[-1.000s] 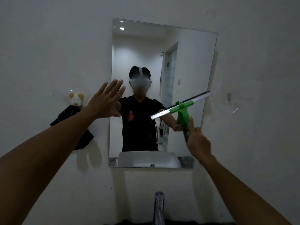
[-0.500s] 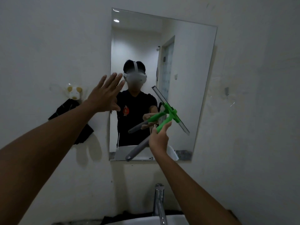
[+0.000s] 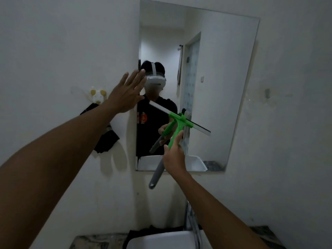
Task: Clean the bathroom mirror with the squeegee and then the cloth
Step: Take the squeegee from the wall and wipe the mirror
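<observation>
Glass first: the bathroom mirror is the biggest thing on the far wall, a frameless sheet, hard, slick and breakable, so I'd press on it evenly, never with a corner of the tool. Its lower middle is where the work sits now.

Below it, near the bottom of the view, is the white basin with its chrome tap; nothing shows in the visible part of the bowl, though a dark shape lies at its far rim, perhaps the cloth, I cannot tell.

Left of the mirror a dark garment hangs under a small animal-shaped hook.

The left hand is spread flat, fingers open, over the mirror's left edge and holding nothing.

The squeegee looks light and rigid: green plastic neck, a long straight blade tilted down to the right against the glass, a grey grip sticking out down-left. The right hand is wrapped around it where green meets grey, which I judge the best place, close to the head for steady pressure.
</observation>
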